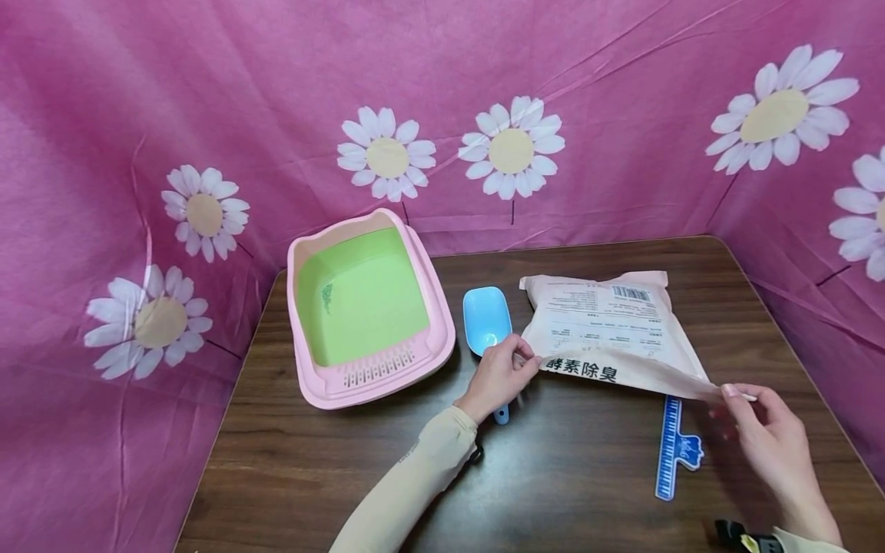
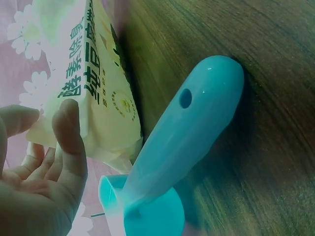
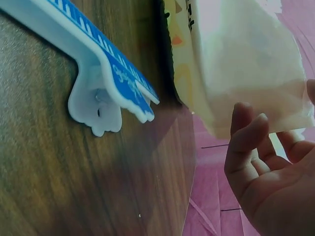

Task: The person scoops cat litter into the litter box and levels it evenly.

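Observation:
A pale, filled bag of cat litter (image 1: 601, 322) lies on the table, printed side up, its near edge raised a little. My left hand (image 1: 494, 380) pinches the bag's near left corner between thumb and fingers. At the near right corner, my right hand (image 1: 777, 442) grips the edge between thumb and fingers. Under my left forearm and hand sits a blue scoop (image 1: 486, 315), its handle partly covered in the head view; the left wrist view shows the handle (image 2: 192, 113) whole. A blue ruler-like bag clip (image 1: 669, 453) lies just in front of the bag.
To the left stands a pink litter box (image 1: 442, 338) with a green inside and a slotted front ledge. Dark wood table (image 1: 567, 484) lies under everything. Pink cloth (image 1: 442, 46) with white daisies hangs behind and at both sides.

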The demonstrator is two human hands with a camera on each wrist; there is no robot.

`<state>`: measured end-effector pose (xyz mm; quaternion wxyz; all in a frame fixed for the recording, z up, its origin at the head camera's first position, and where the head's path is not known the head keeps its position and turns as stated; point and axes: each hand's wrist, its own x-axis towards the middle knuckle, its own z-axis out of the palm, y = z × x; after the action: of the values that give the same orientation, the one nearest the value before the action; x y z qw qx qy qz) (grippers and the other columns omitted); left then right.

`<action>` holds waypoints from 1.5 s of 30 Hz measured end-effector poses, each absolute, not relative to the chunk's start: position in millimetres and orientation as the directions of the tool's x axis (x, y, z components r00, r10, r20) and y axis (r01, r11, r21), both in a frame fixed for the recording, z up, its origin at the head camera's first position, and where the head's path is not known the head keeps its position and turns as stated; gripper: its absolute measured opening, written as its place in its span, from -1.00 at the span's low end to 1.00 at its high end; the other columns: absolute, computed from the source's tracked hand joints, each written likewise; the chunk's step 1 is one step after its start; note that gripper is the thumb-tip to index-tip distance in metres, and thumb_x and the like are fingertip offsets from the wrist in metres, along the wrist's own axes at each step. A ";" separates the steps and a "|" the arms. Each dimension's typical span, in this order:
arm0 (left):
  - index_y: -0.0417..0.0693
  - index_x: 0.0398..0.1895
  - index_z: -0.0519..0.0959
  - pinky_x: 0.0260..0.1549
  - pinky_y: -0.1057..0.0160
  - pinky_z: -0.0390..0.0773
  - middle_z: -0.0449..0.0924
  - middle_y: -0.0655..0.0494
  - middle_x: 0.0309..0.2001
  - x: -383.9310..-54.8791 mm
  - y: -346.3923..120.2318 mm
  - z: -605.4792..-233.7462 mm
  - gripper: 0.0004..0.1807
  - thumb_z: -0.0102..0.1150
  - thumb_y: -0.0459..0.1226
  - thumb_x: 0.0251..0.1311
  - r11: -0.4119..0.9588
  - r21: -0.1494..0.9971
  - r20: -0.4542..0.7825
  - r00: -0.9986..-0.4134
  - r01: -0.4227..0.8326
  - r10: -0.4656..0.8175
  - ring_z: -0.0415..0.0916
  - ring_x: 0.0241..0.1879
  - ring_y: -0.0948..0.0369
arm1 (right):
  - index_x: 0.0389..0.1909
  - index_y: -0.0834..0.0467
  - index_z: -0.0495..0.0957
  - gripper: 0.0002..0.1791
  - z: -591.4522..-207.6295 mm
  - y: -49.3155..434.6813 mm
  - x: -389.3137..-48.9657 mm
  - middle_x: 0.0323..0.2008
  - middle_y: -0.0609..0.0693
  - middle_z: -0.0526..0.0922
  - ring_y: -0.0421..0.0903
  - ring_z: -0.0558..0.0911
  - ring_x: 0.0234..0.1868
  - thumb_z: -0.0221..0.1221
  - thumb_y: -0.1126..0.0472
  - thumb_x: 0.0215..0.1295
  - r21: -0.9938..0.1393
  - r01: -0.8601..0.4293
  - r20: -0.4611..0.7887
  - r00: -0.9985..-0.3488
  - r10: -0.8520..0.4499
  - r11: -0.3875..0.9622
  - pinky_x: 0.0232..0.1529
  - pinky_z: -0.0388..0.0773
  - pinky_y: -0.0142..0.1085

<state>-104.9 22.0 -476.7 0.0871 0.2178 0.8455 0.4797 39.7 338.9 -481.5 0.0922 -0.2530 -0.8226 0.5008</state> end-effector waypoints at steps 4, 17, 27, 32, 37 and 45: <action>-0.05 -0.30 0.57 -0.42 0.59 0.51 0.70 0.12 -0.39 -105.8 21.4 -476.3 -0.90 0.19 -0.22 0.23 0.457 0.835 0.062 -0.878 0.306 0.475 0.53 -0.47 0.49 | -0.27 -0.29 0.42 -0.85 -482.1 340.1 42.3 -0.58 -0.54 0.53 -0.47 0.55 -0.55 0.05 0.11 0.43 -0.878 0.305 -0.092 -0.864 0.495 0.370 -0.60 0.48 -0.54; -0.11 -0.23 0.68 -0.48 0.57 0.53 0.66 0.13 -0.40 -109.2 17.2 -475.3 -0.81 0.16 -0.21 0.28 0.478 0.838 -0.031 -0.850 0.265 0.526 0.47 -0.57 0.52 | -0.24 -0.32 0.45 -0.79 -485.3 340.8 46.9 -0.56 -0.56 0.57 -0.40 0.54 -0.61 0.09 0.16 0.40 -0.885 0.247 -0.032 -0.877 0.479 0.394 -0.61 0.47 -0.54; -0.14 -0.25 0.70 -0.51 0.52 0.54 0.63 0.11 -0.39 -109.1 15.0 -474.9 -0.81 0.16 -0.24 0.28 0.458 0.863 -0.070 -0.849 0.212 0.524 0.53 -0.61 0.42 | -0.21 -0.29 0.49 -0.77 -485.6 338.7 47.5 -0.55 -0.51 0.60 -0.38 0.55 -0.61 0.13 0.20 0.37 -0.895 0.222 -0.015 -0.882 0.472 0.386 -0.61 0.47 -0.52; -0.13 -0.26 0.71 -0.48 0.54 0.52 0.63 0.13 -0.42 -109.2 13.7 -474.3 -0.81 0.15 -0.23 0.28 0.473 0.853 -0.071 -0.850 0.220 0.523 0.48 -0.63 0.48 | -0.19 -0.24 0.52 -0.76 -483.9 338.7 47.8 -0.50 -0.55 0.60 -0.45 0.56 -0.56 0.15 0.24 0.35 -0.900 0.191 0.009 -0.890 0.456 0.391 -0.58 0.51 -0.55; -0.13 -0.27 0.71 -0.48 0.54 0.51 0.61 0.14 -0.42 -109.4 12.5 -474.9 -0.80 0.14 -0.23 0.29 0.478 0.849 -0.077 -0.843 0.224 0.532 0.47 -0.63 0.50 | -0.17 -0.14 0.58 -0.78 -482.1 338.2 48.6 -0.43 -0.65 0.56 -0.59 0.53 -0.46 0.18 0.28 0.31 -0.875 0.155 0.080 -0.888 0.453 0.459 -0.55 0.45 -0.63; -0.09 -0.24 0.71 -0.43 0.55 0.50 0.59 0.17 -0.36 -107.0 10.2 -472.1 -0.82 0.15 -0.23 0.30 0.506 0.803 -0.059 -0.805 0.313 0.591 0.47 -0.54 0.49 | -0.29 0.19 0.67 -0.87 -473.6 331.6 44.9 -0.30 -0.71 0.47 -0.62 0.39 -0.37 0.33 0.37 0.10 -0.735 0.036 0.322 -0.861 0.394 0.678 -0.36 0.25 -0.78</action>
<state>-107.0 10.2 -472.1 0.1652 0.2654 0.8520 0.4200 44.9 331.6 -473.6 0.2343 -0.1214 -0.8854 0.3828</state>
